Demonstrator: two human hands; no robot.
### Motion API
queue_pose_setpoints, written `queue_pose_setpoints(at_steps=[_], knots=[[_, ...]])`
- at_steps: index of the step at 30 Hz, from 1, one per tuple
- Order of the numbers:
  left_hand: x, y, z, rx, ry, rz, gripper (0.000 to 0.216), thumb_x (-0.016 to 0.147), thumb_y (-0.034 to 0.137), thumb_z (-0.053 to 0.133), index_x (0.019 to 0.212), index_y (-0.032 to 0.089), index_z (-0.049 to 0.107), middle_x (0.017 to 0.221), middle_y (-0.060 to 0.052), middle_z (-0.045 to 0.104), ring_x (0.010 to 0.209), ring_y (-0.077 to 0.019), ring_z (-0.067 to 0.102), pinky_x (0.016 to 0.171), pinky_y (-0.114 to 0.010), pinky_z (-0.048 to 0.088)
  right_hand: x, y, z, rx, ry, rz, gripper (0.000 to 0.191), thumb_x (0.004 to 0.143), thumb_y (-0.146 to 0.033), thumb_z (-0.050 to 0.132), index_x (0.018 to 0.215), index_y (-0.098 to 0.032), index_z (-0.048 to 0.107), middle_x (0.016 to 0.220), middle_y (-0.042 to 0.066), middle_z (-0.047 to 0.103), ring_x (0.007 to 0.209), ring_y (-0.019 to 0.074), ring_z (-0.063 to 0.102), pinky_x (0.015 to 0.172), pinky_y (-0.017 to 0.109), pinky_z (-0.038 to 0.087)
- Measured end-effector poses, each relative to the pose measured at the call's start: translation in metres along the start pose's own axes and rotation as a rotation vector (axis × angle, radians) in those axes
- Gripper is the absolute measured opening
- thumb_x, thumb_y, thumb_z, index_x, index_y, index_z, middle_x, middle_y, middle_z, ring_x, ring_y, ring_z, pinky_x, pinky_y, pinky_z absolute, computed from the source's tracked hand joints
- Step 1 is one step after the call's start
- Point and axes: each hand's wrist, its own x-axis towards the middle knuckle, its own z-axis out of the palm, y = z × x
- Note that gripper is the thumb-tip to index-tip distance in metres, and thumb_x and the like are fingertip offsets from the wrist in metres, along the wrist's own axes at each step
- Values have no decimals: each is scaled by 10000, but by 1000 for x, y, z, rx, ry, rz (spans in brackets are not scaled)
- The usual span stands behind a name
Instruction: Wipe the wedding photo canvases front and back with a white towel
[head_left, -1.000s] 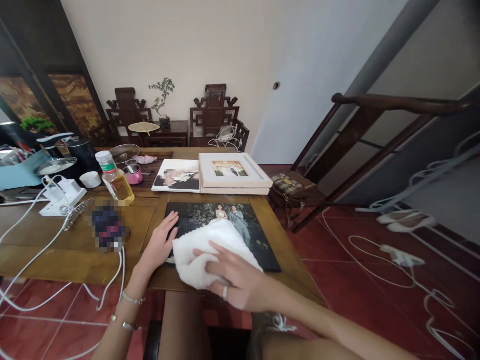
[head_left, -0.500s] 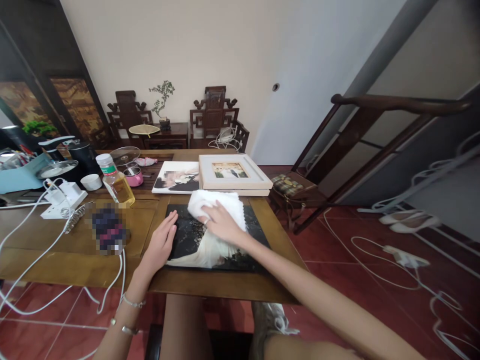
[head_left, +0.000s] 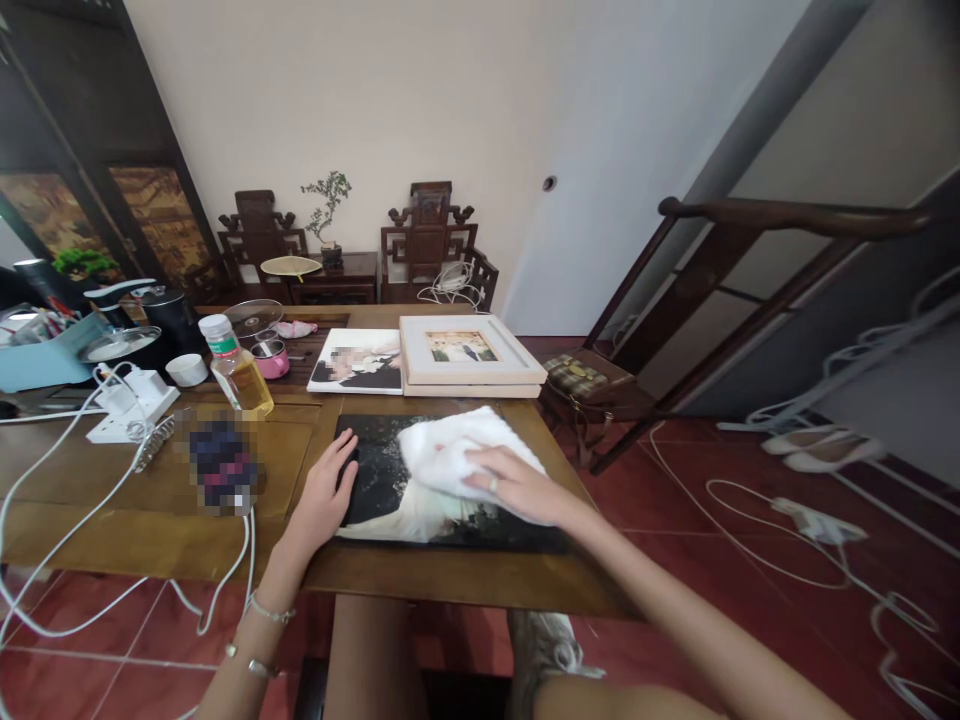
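A large dark photo print [head_left: 390, 500] lies flat on the wooden table [head_left: 150, 490] in front of me. My right hand [head_left: 517, 485] presses a white cloth [head_left: 450, 450] onto the right part of the print, palm down with the fingers lying on the cloth. My left hand [head_left: 326, 495] rests flat on the print's left edge, fingers stretched out, holding nothing.
Behind the print lie a second photo [head_left: 356, 360] and stacked white frames [head_left: 469, 355]. To the left stand an oil bottle [head_left: 236, 365], a pink pot [head_left: 271, 358], a white cup [head_left: 186, 368], a power strip [head_left: 131, 400] with white cables and a kettle [head_left: 161, 310]. Stair rail [head_left: 750, 215] at right.
My right hand swept the cloth from the print's near edge up to its far edge, then back toward the middle right. The left hand stayed on the print's left edge.
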Motion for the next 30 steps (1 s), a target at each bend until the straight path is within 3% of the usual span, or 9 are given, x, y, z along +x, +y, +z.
queue_pose_setpoints(at_steps=[4, 7, 9, 12, 17, 20, 26, 28, 30], knots=[[1, 0, -2, -96, 59, -54, 422, 865, 338, 473, 1256, 183, 503, 1418, -111, 392, 1313, -228, 352, 1102, -424, 247, -16, 33, -7, -126, 286, 191, 254, 868, -394, 384, 796, -212, 545, 914, 56, 618, 1020, 299, 530, 916, 452, 371], [3, 3, -10, -413, 100, -206, 505, 848, 359, 501, 1324, 216, 417, 1428, -115, 376, 1305, -252, 367, 1063, -429, 314, -29, 33, -2, -198, 351, 224, 246, 875, -391, 367, 767, -222, 509, 860, 56, 615, 1015, 304, 531, 920, 469, 374], [5, 10, -18, -661, 112, -308, 538, 875, 386, 445, 1381, 264, 311, 1433, -109, 370, 1268, -265, 421, 984, -433, 411, -32, 19, 4, -228, 308, 178, 236, 888, -356, 353, 773, -220, 508, 838, 58, 625, 1015, 293, 541, 948, 485, 359], [8, 32, -35, -791, 167, -312, 531, 886, 456, 366, 1385, 288, 303, 1405, -82, 415, 1252, -282, 438, 955, -462, 439, -27, -17, 15, -240, 186, -24, 211, 893, -298, 371, 817, -205, 545, 1098, 103, 616, 1202, 276, 442, 1038, 505, 263], [5, 100, -67, -838, 171, -219, 532, 893, 530, 194, 1372, 338, 326, 1386, 0, 436, 1268, -298, 406, 984, -518, 410, -8, -86, 25, -306, 96, -344, 399, 729, -534, 609, 914, -180, 589, 1457, 153, 281, 1364, 340, 125, 1084, 568, 60], [-1, 140, -82, -860, 200, -176, 571, 857, 595, 172, 1348, 367, 353, 1408, 29, 404, 1292, -297, 368, 998, -517, 395, -4, -112, 22, -410, 137, -367, 430, 623, -403, 727, 956, -177, 576, 1488, 177, 173, 1361, 377, 73, 1066, 602, 70], [1, 156, -78, -1114, 270, 35, 489, 810, 553, 447, 1249, 338, 463, 1441, -7, 346, 1347, -343, 239, 1016, -549, 334, -24, -106, 10, -483, 481, -484, 285, 602, -156, 590, 882, -160, 533, 1386, 200, 371, 1303, 352, 293, 981, 503, 377], [6, 140, -64, -1129, 297, 17, 452, 806, 513, 494, 1221, 335, 482, 1454, -4, 321, 1356, -331, 222, 1014, -538, 337, -34, -95, 4, -512, 658, -492, 122, 666, -163, 549, 785, -184, 532, 1151, 162, 578, 1115, 307, 515, 847, 419, 490], [8, 118, -43, -1088, 346, -92, 379, 821, 416, 526, 1186, 317, 505, 1462, -4, 304, 1371, -290, 201, 1026, -495, 342, -42, -86, -4, -571, 893, -451, 59, 710, -185, 575, 694, -202, 522, 741, 56, 624, 735, 215, 617, 618, 310, 521]])
